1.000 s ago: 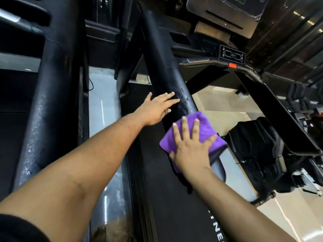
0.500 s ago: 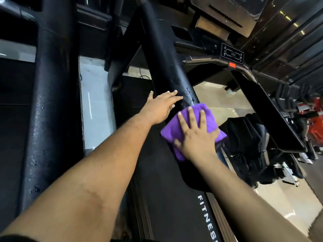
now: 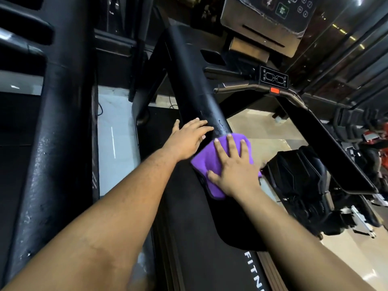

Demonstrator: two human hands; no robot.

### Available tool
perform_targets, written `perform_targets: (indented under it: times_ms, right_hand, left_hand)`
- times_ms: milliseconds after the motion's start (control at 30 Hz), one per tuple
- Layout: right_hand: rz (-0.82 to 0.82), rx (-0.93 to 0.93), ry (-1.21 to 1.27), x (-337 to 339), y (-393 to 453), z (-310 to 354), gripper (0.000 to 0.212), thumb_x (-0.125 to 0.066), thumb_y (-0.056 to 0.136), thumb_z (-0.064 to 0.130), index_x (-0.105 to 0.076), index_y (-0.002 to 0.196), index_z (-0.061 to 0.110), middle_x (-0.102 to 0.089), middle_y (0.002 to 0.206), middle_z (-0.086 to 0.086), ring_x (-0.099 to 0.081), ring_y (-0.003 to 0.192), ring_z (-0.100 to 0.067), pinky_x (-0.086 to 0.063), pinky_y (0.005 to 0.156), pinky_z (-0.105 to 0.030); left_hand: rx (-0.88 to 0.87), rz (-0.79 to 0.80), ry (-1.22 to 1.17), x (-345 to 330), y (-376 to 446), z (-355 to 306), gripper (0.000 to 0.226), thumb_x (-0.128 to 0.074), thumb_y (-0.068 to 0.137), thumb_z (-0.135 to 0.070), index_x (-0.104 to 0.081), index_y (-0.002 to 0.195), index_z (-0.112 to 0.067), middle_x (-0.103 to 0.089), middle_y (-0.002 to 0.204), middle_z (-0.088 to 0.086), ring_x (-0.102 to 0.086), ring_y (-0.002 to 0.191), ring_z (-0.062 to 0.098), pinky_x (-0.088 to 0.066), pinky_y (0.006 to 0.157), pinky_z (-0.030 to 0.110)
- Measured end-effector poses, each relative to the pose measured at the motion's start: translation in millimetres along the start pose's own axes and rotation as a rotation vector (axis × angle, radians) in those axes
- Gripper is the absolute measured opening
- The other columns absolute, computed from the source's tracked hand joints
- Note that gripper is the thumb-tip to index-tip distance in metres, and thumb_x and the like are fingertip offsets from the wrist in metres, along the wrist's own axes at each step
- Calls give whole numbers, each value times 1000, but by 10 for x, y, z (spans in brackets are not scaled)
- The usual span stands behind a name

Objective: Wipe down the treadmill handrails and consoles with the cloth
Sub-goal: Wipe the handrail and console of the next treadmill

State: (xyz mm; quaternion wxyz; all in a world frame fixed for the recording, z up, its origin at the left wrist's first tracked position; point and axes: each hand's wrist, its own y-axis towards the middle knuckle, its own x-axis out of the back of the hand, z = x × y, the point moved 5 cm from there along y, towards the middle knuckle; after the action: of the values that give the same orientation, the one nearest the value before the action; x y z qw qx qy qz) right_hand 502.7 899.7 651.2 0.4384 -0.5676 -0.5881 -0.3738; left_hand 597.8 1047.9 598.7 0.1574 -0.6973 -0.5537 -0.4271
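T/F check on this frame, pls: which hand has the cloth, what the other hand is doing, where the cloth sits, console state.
1. The right hand presses the purple microfibre cloth flat with spread fingers. True.
2. The left hand grips a spray bottle. False: it rests open on the black padded handrail and holds nothing.
3. The cloth lies on the treadmill's grey console panel. False: it lies on the handrail, well below the console.
4. The left hand lies farther up the handrail than the cloth. True.
5. An orange-red button shows on the crossbar below the console. True.
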Motion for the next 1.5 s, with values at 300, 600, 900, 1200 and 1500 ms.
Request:
perform_targets:
  times_ms: [300,600,900,1200,1500]
  right_hand:
    - [59,202,-87,31,148,45,92,-44,92,68,5,163,36,20,171,4,15,157,-32,-41,101,-64]
    - [98,304,-248,98,1028,574,88,-43,94,72,-10,165,32,11,173,5,20,156,-33,-11,99,-90]
    - [98,379,-204,58,730,280,85,-45,92,68,-10,163,36,18,171,7,23,156,-25,-7,106,-85]
    - [74,225,-10,386,1890,401,90,-47,90,70,0,162,43,22,170,10,19,157,-22,-44,100,-58]
    - [52,255,-153,447,2572,645,94,-44,88,77,0,163,41,17,172,3,20,157,-29,-10,112,-80]
  left_hand:
    - [187,-5,-2,344,200,177,48,-38,110,-34,-32,158,-33,-27,167,-11,-20,155,15,-13,121,66]
    - [231,26,87,316,437,326,48,-35,110,-36,-32,158,-33,-25,168,-9,-20,155,14,-14,120,68]
    - [156,73,128,423,1048,776,49,-36,110,-33,-30,159,-33,-18,170,-9,-16,156,15,-14,119,69]
    - [62,19,124,738,1774,1121,47,-37,110,-32,-35,157,-31,-23,169,-9,-23,154,15,-18,119,60]
    - [95,4,27,729,1892,1575,50,-37,110,-32,-30,159,-32,-33,165,-4,-23,155,15,-13,122,62]
